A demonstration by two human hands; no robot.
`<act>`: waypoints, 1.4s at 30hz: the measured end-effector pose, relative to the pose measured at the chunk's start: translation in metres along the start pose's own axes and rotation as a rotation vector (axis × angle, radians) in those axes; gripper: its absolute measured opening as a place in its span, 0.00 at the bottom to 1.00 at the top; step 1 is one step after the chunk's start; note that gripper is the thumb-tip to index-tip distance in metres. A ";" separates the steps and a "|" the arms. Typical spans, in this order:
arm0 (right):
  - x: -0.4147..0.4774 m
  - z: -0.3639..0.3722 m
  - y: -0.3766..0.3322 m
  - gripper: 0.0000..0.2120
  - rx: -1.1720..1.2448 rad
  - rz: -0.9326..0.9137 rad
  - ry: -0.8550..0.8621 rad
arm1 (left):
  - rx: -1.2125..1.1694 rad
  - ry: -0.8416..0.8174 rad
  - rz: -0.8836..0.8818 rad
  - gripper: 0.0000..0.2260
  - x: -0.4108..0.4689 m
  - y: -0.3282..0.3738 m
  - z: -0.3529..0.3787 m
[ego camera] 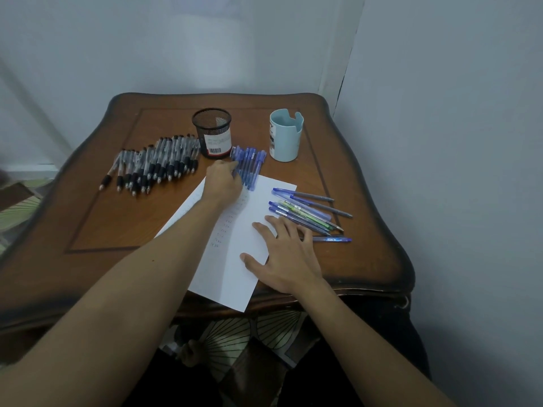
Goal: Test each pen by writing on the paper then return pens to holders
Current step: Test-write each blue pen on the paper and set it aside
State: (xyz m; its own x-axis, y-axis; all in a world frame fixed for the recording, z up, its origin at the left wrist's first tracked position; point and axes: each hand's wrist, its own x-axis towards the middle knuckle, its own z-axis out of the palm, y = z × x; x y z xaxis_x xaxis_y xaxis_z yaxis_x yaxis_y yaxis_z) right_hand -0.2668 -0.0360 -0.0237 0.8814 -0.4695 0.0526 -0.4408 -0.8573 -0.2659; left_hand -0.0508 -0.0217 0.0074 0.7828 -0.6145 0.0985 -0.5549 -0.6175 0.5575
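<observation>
Here, brown wooden table [102,224] in pale-walled corner [351,66], paper [235,274] on top

Left hand [224,181] hides its fingers; marks [224,230] on paper [235,277] are illegible.

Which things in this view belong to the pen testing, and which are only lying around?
For the job:
paper
black-grip pens
blue pens
mixed pens
black mesh holder
light blue holder

Only lying around:
patterned fabric below the table
patterned mat at the left edge
</observation>
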 end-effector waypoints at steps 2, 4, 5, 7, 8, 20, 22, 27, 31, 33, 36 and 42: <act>-0.001 0.000 -0.001 0.35 0.011 0.001 0.017 | 0.018 0.029 0.054 0.17 -0.002 0.002 0.004; -0.004 0.001 -0.002 0.34 0.024 0.010 0.049 | 0.021 0.012 0.169 0.14 -0.008 0.009 0.007; -0.005 0.001 -0.002 0.34 0.026 0.020 0.069 | 0.032 -0.029 0.234 0.13 -0.011 0.012 0.010; -0.008 0.002 -0.002 0.34 0.025 0.041 0.112 | 0.106 -0.142 0.353 0.16 -0.018 0.020 0.016; -0.009 0.002 -0.003 0.33 0.023 0.048 0.126 | 0.168 -0.200 0.404 0.19 -0.020 0.024 0.019; -0.007 0.004 -0.004 0.32 0.022 0.067 0.162 | 0.272 -0.162 0.308 0.16 -0.022 0.019 0.010; -0.006 0.004 -0.003 0.31 0.010 0.064 0.146 | 0.321 -0.177 0.321 0.18 -0.023 0.017 0.011; -0.004 0.001 -0.003 0.31 0.004 0.048 0.118 | 0.347 -0.165 0.310 0.15 -0.024 0.016 0.011; -0.004 0.001 -0.004 0.30 -0.001 0.045 0.108 | 0.079 -0.026 0.235 0.09 -0.029 0.016 0.007; -0.004 0.001 -0.004 0.30 0.005 0.047 0.106 | -0.208 0.033 0.157 0.08 -0.035 0.017 0.001; -0.004 0.000 -0.004 0.30 0.014 0.042 0.100 | -0.700 0.131 -0.042 0.10 -0.042 0.016 -0.011; -0.005 -0.001 -0.003 0.31 0.024 0.040 0.088 | -1.456 0.208 -0.439 0.05 -0.049 0.011 -0.035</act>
State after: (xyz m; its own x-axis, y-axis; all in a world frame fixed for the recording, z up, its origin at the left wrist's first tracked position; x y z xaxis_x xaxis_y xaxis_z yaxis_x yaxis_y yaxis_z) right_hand -0.2696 -0.0313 -0.0224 0.8445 -0.5206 0.1255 -0.4701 -0.8329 -0.2920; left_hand -0.0852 0.0193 0.0376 0.8991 -0.3639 -0.2432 0.3742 0.3511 0.8583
